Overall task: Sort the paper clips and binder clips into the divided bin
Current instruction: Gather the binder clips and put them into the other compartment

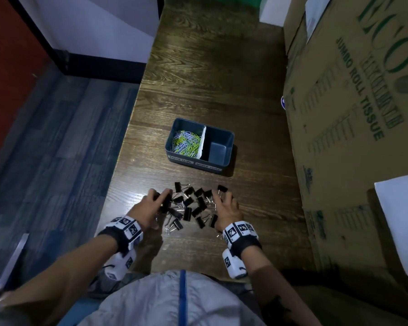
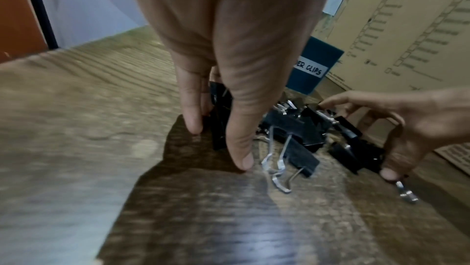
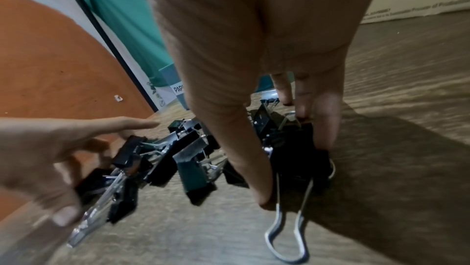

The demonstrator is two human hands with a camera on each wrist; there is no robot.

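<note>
Black binder clips (image 1: 187,213) between left hand (image 1: 151,208), right hand (image 1: 228,210); fingers (image 2: 190,108) seemingly pinch some.

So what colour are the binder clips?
Black binder clips with silver handles; right wrist view shows best.

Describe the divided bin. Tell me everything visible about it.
The bin is a dark blue-grey rectangular box, plastic by its look, open-topped and upright on the wooden table. A white divider splits it in two. The left compartment holds coloured paper clips; the right is empty. Two white labels on the front wall read PAPER CLIPS and BINDER CLIPS. The binder clips lie nearer the person, apart from it.
</note>
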